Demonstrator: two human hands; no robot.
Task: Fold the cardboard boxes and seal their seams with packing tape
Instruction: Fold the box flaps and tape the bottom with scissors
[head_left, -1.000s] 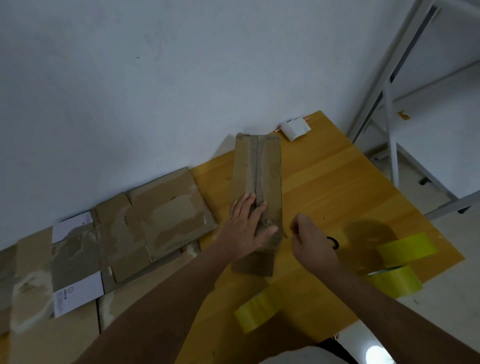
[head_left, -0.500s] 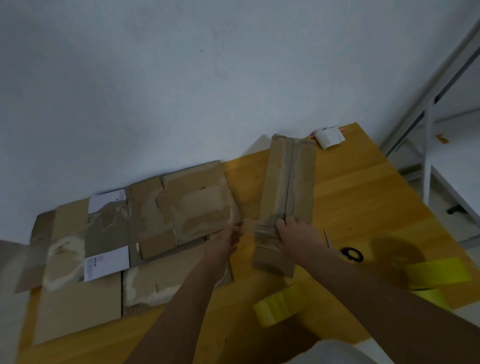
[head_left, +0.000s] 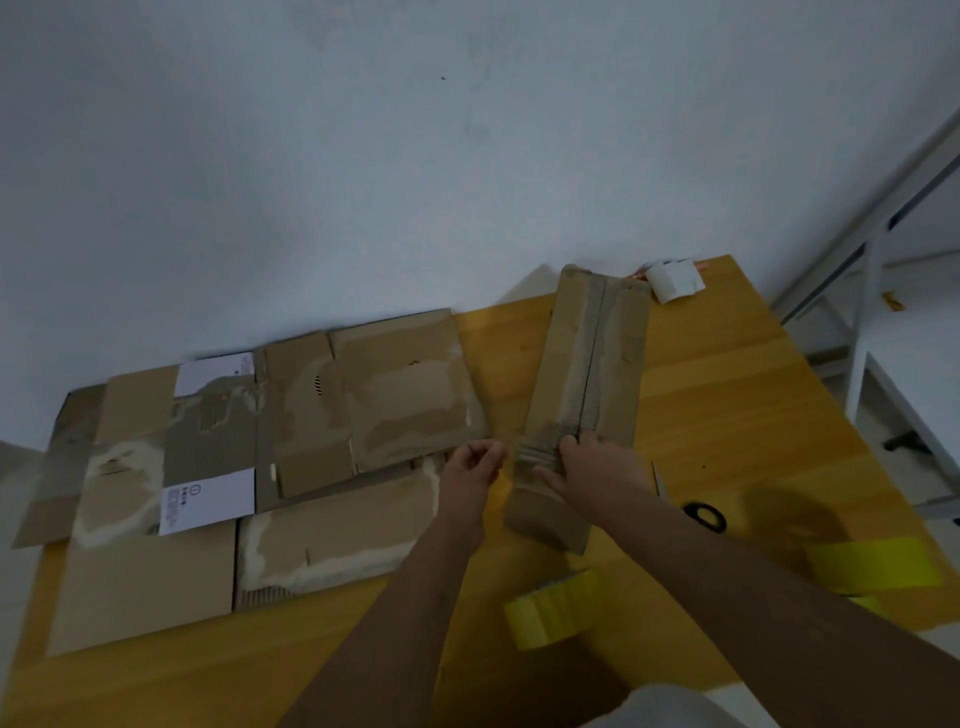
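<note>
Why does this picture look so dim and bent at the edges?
Head view: the room light is weak, so the wall looks grey-blue and the table dull; the wide lens bows the frame at right; the tape roll and the right hand are softly blurred; no glare shows.

The long narrow brown cardboard box under the right hand's fingers is seen as matt, scuffed corrugated board, a duller taped strip laid along its seam; the flattened brown cardboard sheets beyond the left hand's fingers are rough, torn pale where paper was stripped; the yellow wooden table is smooth and satiny; the yellow tape roll looks glossy plastic.
</note>
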